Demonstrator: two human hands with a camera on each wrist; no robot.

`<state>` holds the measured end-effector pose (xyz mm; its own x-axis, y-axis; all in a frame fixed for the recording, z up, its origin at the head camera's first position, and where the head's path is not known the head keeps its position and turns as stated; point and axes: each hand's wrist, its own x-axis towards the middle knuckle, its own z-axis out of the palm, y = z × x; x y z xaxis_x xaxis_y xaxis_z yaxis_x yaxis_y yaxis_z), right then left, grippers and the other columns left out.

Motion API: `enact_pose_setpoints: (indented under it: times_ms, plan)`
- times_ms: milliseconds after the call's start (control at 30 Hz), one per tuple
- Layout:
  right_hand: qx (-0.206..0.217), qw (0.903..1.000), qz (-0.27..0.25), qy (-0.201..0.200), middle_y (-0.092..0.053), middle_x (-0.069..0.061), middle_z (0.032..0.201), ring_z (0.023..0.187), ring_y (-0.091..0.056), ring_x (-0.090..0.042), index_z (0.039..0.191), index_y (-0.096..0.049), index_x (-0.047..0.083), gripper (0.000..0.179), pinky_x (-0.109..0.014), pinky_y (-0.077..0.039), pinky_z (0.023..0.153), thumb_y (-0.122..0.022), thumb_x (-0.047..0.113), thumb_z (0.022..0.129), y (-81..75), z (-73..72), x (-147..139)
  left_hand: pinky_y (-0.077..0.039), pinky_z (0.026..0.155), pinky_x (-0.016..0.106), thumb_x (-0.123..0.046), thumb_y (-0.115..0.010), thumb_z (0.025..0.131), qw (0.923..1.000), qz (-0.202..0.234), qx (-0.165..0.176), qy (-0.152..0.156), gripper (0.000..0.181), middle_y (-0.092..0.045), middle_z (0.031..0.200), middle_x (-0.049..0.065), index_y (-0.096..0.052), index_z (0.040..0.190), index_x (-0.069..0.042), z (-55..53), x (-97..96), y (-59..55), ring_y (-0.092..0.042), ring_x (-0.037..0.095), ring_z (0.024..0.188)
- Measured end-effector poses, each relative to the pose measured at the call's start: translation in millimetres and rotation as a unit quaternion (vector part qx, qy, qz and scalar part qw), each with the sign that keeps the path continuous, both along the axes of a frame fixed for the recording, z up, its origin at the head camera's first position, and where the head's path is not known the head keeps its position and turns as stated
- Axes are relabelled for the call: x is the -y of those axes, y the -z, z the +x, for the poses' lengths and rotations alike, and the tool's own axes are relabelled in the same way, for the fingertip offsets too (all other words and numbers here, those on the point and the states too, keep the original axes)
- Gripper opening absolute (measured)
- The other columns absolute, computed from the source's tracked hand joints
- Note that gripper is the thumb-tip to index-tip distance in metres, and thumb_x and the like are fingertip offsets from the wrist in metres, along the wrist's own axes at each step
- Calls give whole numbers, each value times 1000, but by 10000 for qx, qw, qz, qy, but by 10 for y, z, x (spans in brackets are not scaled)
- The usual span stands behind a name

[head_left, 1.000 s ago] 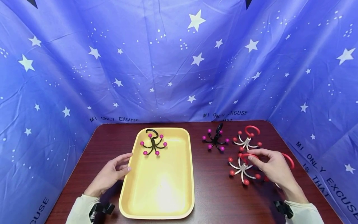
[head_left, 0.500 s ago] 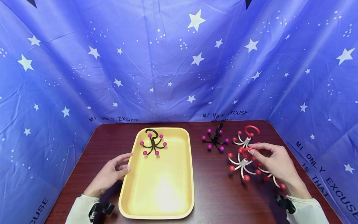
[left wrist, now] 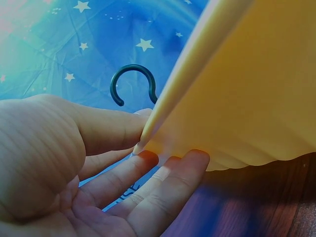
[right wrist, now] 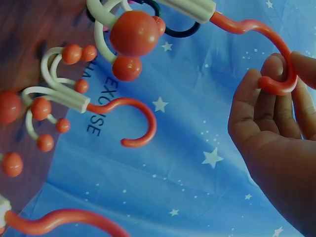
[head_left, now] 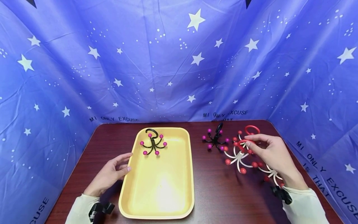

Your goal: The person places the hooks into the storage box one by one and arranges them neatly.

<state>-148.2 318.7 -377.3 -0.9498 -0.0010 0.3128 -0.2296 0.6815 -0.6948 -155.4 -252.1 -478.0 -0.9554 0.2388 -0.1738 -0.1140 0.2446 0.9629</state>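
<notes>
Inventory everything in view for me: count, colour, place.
Star-printed fabric curtain: 1, blue with white stars, around back and sides.
Glossy table: 1, dark red-brown, inside the curtain.
Rounded rectangular tray: 1, yellow, on the table's left.
Multi-armed black hooks: 2, black with magenta balls, one inside the tray's far end, one right of it.
Multi-armed white hooks: 3, white with red loops and balls, one held, two nearby.
Pointed shapes: 2, black, head view's top edge.
Sleeves: 2, cream, bottom corners.
Wrist straps: 2, black, on the sleeves.
Left hand: 1, bare, gripping the tray's left rim.
Right hand: 1, bare, pinching the held hook's loop.
</notes>
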Motion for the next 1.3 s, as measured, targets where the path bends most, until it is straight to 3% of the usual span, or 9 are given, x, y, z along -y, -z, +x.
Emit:
enact_pose_setpoints:
  times_ms: [100, 200, 433, 667, 800, 900, 1000, 1233, 1300]
  plan:
    - [6, 10000, -40, -29, -79, 4, 85, 66, -67, -4, 114, -82, 12, 22, -19, -51, 57, -83, 22, 94, -51, -44, 47, -67, 82, 44, -2, -65, 103, 10000, 5, -10, 23, 62, -46, 157, 32, -41, 160, -3, -3, 3, -4, -66, 42, 128]
    - [8, 9998, -174, -48, -73, 8, 78, 61, -60, -4, 114, -83, 14, 22, -21, -47, 53, -83, 23, 94, -95, -91, 98, -67, 82, 44, -2, -65, 103, 10000, 28, -12, 46, 63, -46, 157, 33, -40, 160, -2, -3, 6, -8, -65, 43, 128]
    - [-29, 9980, -548, -298, -73, 11, 82, 53, -56, -6, 116, -81, 11, 23, -25, -44, 43, -83, 20, 94, -157, -207, 218, -67, 82, 44, -3, -66, 103, 10000, 36, -15, 60, 63, -45, 157, 33, -40, 160, -1, -2, 7, -17, -65, 43, 129]
    - [-84, 9972, -644, -374, -81, 8, 90, 72, -70, -2, 113, -82, 11, 24, -18, -56, 61, -84, 25, 94, -264, -328, 406, -67, 81, 44, -3, -66, 103, 10000, 44, -29, 78, 63, -46, 157, 33, -40, 160, -1, -6, 17, -6, -65, 43, 128]
    - [68, 9929, -1055, -537, -81, 11, 91, 73, -73, -6, 115, -81, 7, 26, -22, -60, 61, -84, 21, 94, -300, -394, 529, -67, 82, 44, -4, -66, 103, 10000, 36, -26, 86, 64, -46, 157, 33, -40, 160, -1, -8, 17, -7, -65, 44, 129]
    - [105, 9898, -1232, -704, -79, 13, 89, 67, -68, -4, 115, -80, 5, 26, -22, -57, 55, -83, 19, 94, -310, -441, 623, -67, 82, 44, -4, -67, 103, 10000, 37, -12, 87, 63, -46, 157, 33, -40, 160, -2, -10, 18, -8, -64, 44, 129]
    - [39, 9881, -1283, -849, -80, 8, 90, 65, -62, -2, 113, -81, 5, 23, -20, -50, 50, -83, 18, 94, -308, -495, 710, -67, 82, 44, -5, -66, 103, 10000, 19, -9, 91, 63, -46, 157, 33, -40, 160, -2, -15, 19, -8, -64, 44, 130]
    - [52, 9836, -1411, -1120, -82, 4, 94, 77, -71, -3, 113, -81, 3, 23, -18, -59, 69, -82, 16, 94, -325, -612, 929, -67, 82, 44, -3, -65, 103, 10000, -14, 0, 84, 62, -47, 156, 33, -40, 160, -2, -21, 17, -3, -64, 43, 130]
    - [99, 9819, -1477, -1182, -81, 3, 92, 75, -72, -4, 113, -81, 2, 23, -19, -59, 69, -82, 14, 94, -331, -645, 995, -67, 82, 44, -3, -66, 103, 10000, 6, -7, 92, 63, -47, 156, 33, -40, 160, -1, -23, 19, 2, -64, 44, 129]
